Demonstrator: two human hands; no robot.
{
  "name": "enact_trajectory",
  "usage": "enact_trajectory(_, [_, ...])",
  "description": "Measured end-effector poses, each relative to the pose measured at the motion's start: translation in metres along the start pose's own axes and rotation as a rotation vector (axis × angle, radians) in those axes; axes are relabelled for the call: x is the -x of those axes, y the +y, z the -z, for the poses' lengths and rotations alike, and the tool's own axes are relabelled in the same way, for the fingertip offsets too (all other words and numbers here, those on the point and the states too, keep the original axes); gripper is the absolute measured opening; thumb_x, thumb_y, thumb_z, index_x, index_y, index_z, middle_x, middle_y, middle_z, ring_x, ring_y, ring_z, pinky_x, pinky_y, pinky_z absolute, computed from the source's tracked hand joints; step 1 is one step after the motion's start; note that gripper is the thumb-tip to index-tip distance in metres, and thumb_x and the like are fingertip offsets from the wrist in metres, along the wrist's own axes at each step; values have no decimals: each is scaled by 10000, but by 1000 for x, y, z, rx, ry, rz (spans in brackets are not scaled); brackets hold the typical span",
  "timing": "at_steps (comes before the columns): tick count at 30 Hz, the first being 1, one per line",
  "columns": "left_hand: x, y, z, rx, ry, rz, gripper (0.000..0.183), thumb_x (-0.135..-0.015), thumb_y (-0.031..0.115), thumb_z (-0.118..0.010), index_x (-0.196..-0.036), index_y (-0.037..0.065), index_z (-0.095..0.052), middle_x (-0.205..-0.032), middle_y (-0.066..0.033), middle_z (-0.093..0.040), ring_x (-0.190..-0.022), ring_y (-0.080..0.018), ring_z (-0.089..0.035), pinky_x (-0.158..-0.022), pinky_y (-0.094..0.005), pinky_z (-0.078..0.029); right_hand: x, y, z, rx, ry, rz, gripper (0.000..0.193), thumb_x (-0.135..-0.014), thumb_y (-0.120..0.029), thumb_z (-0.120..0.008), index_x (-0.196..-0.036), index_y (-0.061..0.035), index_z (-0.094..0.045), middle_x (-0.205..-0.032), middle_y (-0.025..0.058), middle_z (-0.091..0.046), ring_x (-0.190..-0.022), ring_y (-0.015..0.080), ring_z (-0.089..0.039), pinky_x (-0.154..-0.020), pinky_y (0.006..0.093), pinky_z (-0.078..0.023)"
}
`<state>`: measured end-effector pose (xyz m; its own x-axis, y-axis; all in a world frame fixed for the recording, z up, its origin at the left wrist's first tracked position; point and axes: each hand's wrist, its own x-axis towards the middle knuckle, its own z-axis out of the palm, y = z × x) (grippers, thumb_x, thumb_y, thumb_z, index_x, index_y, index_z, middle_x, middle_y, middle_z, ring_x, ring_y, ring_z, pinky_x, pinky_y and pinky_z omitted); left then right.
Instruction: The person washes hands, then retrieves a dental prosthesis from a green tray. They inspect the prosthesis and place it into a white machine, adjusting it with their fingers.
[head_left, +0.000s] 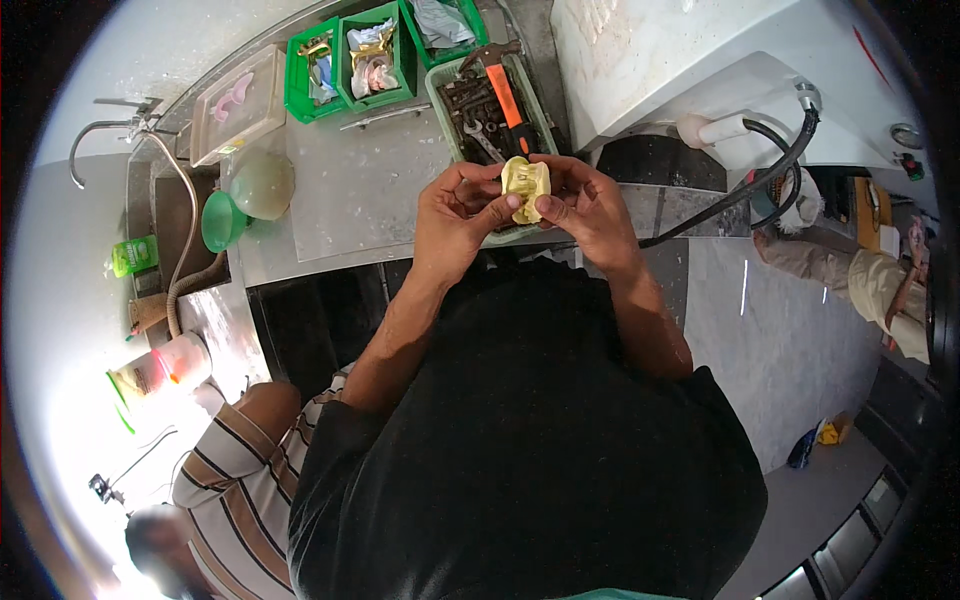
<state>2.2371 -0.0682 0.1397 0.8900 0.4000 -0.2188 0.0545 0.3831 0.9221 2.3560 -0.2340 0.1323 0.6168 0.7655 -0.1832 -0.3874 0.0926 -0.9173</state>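
Holding a pale yellow, hollowed piece point(527, 185) from both sides, the left hand point(455, 220) and right hand point(595, 215) have their fingers closed on it, thumbs on its near end. The piece is above the near part of a pale green tray point(548, 100), so hands and piece hide some of what lies there. The wearer's black shirt point(530, 420) covers much of the nearer view.

Just beyond the piece, a hammer point(508, 95) with an orange and black handle lies across the tray over metal tools, its head at the far rim; a wrench point(484, 140) shows beside the handle. Left along the grey counter point(350, 190) sit a green bowl point(222, 222) and a pale rounded vessel point(264, 185) touching it. Beyond them stand a see-through box point(225, 140) with a pink thing inside and three filled green bins point(378, 100).

To the right, a black hose point(790, 155) loops from a white housing point(660, 60) and passes behind the right forearm. A person in stripes point(240, 480) is at lower left; another in beige trousers point(870, 285) is at far right.
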Motion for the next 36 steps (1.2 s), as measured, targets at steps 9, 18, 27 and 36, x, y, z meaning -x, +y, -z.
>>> enact_trajectory(9, [-1, -4, 9, 161, -59, 13, 271, -1010, 21, -655, -1276, -24, -626, -1125, -142, -736, -995, -196, -728, -867, -356, -639, -2, 0, -5, 32, 40, 10, 451, -978, -243, -771, -1302, 34, -623, -1017, 65, -705, -852, 101, -668, -705, 250, -566])
enact_trajectory(18, [0, -3, 7, 142, -51, 69, 288, -1011, 29, -660, -1290, -24, -609, -1135, -139, -734, -1013, -194, -722, -868, -360, -645, -4, 2, -1, 34, 35, -13, 409, -977, -263, -774, -1220, 31, -627, -976, 67, -715, -808, 101, -675, -676, 252, -573])
enact_trajectory(27, [-5, -3, 7, 133, -66, 57, 384, -972, -12, -696, -1342, -27, -598, -1172, -161, -723, -1025, -200, -720, -901, -335, -624, -4, -1, -6, 82, 69, -7, 513, -969, -333, -777, -1275, 28, -581, -1007, 58, -689, -849, 88, -649, -685, 233, -532])
enact_trajectory(36, [-6, 0, 7, -8, -60, 73, 443, -920, -56, -730, -1338, -39, -585, -1162, -176, -719, -1042, -216, -724, -929, -334, -605, -9, 4, -4, 169, 64, -34, 515, -980, -370, -763, -1255, 23, -576, -951, 41, -663, -754, 77, -603, -642, 230, -490])
